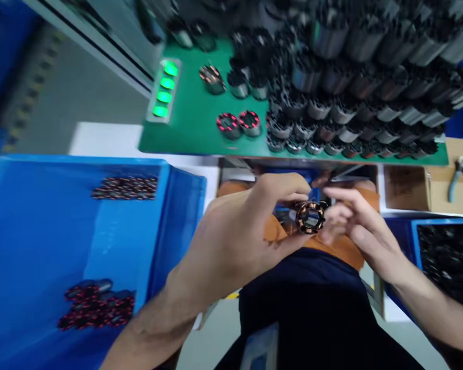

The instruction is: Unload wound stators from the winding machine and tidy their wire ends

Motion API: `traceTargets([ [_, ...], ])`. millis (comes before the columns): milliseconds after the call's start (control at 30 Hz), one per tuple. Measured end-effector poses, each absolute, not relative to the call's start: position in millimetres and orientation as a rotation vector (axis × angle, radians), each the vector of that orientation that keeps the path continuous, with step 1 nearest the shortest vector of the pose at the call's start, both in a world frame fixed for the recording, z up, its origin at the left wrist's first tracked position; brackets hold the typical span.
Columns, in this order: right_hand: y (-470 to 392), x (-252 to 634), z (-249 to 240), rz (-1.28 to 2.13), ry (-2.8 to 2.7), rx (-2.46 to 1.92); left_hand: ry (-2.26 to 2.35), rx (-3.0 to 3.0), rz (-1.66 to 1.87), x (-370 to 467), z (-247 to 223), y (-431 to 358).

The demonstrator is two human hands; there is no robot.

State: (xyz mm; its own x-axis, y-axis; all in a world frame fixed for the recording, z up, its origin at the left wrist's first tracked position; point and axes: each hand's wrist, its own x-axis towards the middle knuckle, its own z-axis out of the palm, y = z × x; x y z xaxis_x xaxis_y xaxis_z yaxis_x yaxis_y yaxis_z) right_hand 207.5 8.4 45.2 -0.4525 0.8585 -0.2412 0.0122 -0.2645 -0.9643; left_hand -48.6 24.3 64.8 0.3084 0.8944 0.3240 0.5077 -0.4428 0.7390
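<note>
My left hand is closed around a motor stator between thumb and fingers, above my lap. The stator is a dark ring with copper windings, its open end turned up towards me. Close to the stator's right side is my right hand, its index finger stretched out and the other fingers loosely bent and blurred. I see nothing held in it. On the green mat ahead stand two stators with red-tinted windings and one copper-wound stator.
Rows of metal stator cores fill the mat's right side. A panel with green lights lies at its left. A blue bin with grouped stators is at left. At right are pliers, a cardboard box and a bin of dark parts.
</note>
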Motion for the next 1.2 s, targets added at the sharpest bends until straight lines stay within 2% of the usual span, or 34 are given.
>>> traceTargets([
  [167, 21.5, 189.6, 34.3, 2.132, -1.119, -0.924, 1.138, 1.948, 0.953, -28.7, 49.4, 15.3],
  [367, 19.2, 200.1, 31.0, 2.198, -0.791, -0.915, 1.122, 1.859, 1.160, -26.2, 32.9, 14.0],
  [633, 25.6, 200.5, 37.9, 2.133, -0.769, -1.055, 1.104, 2.069, 1.102, -29.8, 29.9, 17.6],
  [833, 25.0, 216.4, 40.1, 1.829, -1.062, -1.197, 1.211, 2.058, 0.700, -40.2, -25.7, 13.1],
  [933, 21.8, 217.2, 39.5, 1.691, -1.213, -1.231, 1.286, 1.745, 0.885, -36.8, -28.5, 12.4],
  [1033, 20.0, 209.4, 36.2, 1.682, -1.278, -1.227, 1.233, 1.522, 1.168, -23.5, -3.9, 14.8],
  [1133, 20.7, 202.4, 34.0, 1.709, -1.292, -1.251, 1.165, 1.466, 1.239, -8.4, 14.2, 18.4],
  [1200, 21.6, 202.9, 34.6, 1.717, -1.286, -1.262, 1.120, 1.413, 1.211, -2.7, 10.5, 19.4],
])
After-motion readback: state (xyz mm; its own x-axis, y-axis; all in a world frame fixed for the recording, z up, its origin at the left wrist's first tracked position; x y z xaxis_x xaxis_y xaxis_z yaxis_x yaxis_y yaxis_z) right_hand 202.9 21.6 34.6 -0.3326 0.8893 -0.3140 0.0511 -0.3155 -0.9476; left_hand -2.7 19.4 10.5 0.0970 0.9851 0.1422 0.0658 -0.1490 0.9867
